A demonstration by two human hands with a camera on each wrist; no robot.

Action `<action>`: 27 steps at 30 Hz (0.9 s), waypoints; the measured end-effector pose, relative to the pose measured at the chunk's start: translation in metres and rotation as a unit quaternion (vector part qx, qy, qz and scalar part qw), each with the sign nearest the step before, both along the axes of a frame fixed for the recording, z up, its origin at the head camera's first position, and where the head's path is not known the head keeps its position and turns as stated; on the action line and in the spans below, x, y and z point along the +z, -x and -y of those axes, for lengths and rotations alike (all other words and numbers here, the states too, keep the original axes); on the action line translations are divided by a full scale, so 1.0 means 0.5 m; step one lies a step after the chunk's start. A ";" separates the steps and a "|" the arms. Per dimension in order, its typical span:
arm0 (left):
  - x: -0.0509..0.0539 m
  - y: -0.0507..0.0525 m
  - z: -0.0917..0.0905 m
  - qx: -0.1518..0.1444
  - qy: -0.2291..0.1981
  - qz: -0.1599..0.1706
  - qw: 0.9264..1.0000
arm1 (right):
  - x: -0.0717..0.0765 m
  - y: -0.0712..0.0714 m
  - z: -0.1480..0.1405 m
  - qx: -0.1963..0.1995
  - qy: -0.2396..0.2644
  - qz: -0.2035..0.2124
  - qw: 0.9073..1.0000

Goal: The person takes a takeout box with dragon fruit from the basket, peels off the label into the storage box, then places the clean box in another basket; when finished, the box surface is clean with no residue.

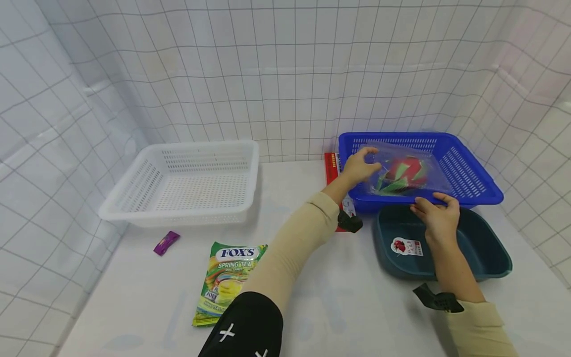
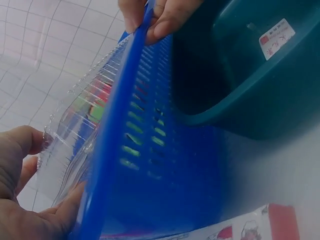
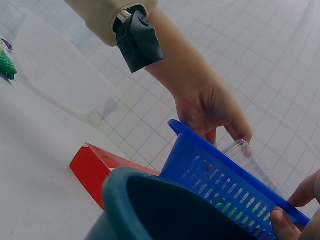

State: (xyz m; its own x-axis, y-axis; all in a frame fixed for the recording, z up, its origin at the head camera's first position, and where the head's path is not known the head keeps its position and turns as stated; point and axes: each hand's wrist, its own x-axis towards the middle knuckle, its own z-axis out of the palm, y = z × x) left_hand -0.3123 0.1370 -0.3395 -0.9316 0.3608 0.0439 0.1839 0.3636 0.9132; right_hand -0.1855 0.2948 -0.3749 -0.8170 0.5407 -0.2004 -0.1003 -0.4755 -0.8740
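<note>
A clear plastic package (image 1: 403,173) with a red and green item inside, looking like a dragon fruit, lies in the blue basket (image 1: 473,166). My left hand (image 1: 359,167) reaches over the basket's left end and holds the package's edge between thumb and fingers. In the left wrist view, the thumb (image 2: 65,207) is near the basket rim. My right hand (image 1: 439,218) pinches the basket's near rim, above a teal basin (image 1: 486,248) with a sticker. The right wrist view shows the pinching fingers (image 3: 285,225) at its right edge.
A red box (image 1: 331,168) stands partly behind my left arm, beside the blue basket. On the left are a white basket (image 1: 252,183), a small purple wrapped candy (image 1: 167,243) and a green candy bag (image 1: 227,277), partly covered by my sleeve. White grid-lined sheeting surrounds the table.
</note>
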 end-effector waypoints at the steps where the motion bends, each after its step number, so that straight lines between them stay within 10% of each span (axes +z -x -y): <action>1: -0.002 -0.001 -0.005 0.006 0.002 0.000 1.000 | 0.000 0.000 0.000 0.000 -0.001 0.001 1.000; 17: -0.038 -0.009 -0.055 0.069 -0.079 0.084 0.991 | 0.002 0.003 0.009 -0.005 -0.014 0.006 1.000; 27: -0.035 -0.009 -0.061 0.092 -0.047 0.104 0.989 | 0.001 0.005 0.008 -0.011 -0.020 0.011 1.000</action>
